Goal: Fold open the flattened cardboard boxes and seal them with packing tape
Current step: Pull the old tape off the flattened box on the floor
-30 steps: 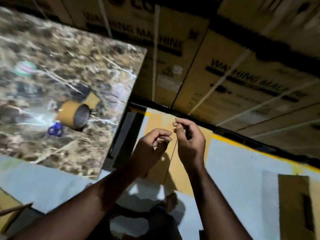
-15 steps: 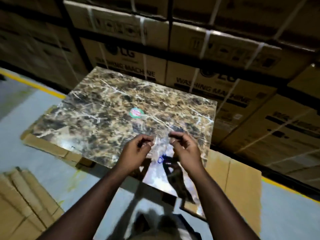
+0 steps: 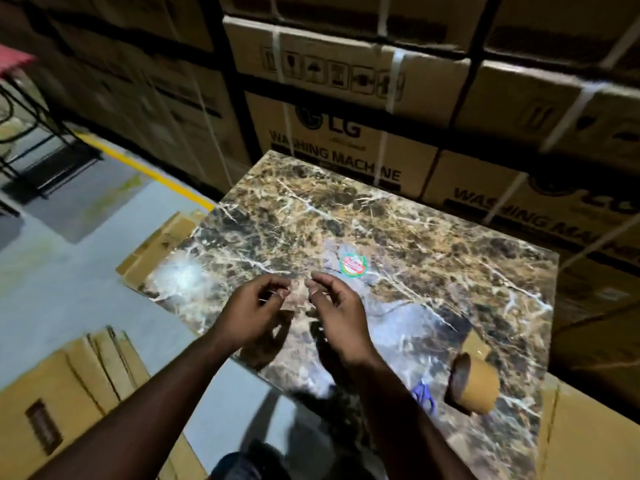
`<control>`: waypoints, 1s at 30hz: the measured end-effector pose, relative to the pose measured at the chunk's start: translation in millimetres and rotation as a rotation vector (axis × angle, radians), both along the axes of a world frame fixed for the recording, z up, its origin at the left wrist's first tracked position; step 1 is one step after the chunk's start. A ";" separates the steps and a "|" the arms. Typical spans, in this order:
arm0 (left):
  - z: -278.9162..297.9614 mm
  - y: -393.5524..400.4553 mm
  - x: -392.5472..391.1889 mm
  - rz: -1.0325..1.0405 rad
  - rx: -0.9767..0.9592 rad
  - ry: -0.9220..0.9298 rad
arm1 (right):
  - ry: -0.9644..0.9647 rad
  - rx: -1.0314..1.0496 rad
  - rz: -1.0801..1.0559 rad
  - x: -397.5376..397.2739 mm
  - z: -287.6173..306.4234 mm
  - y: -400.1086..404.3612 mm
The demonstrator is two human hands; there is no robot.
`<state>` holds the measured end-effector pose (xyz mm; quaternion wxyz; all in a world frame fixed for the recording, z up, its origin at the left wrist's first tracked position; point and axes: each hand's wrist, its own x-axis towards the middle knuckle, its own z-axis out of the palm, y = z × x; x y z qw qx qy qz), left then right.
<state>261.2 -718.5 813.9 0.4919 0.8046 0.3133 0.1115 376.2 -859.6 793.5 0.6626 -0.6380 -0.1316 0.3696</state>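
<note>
Roll of brown packing tape (image 3: 475, 386) on marble-patterned tabletop (image 3: 433, 244), lying on its side near the front right edge, core axis roughly horizontal and open end turned toward the hands. Placed right of and nearer the body than both hands; right hand (image 3: 337, 315) closer than left hand (image 3: 254, 311). Both hands raised over the tabletop, fingers loosely curled, thumb and forefinger nearly meeting; contents of either pinch impossible to tell. Flattened cardboard boxes (image 3: 65, 386) stacked on the floor, lower left, well apart from the roll.
</note>
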 end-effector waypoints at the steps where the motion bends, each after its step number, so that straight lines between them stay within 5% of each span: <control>1: -4.2 16.1 -2.1 -0.001 -0.004 0.005 | 0.014 0.009 0.000 -3.3 -2.1 15.8; 15: -45.3 344.2 -169.0 0.062 -0.088 0.062 | -0.037 -0.180 0.134 -148.4 -14.8 320.0; 19: -56.0 413.5 -197.4 -0.053 -0.160 0.169 | 0.112 -0.180 0.178 -186.9 -5.5 385.8; 25: -99.2 499.6 -221.6 -0.105 -0.222 0.241 | 0.046 -0.194 0.138 -214.7 -67.1 485.4; 30: -120.8 560.6 -247.3 -0.082 -0.025 0.427 | 0.115 -0.226 0.154 -228.1 -103.8 568.6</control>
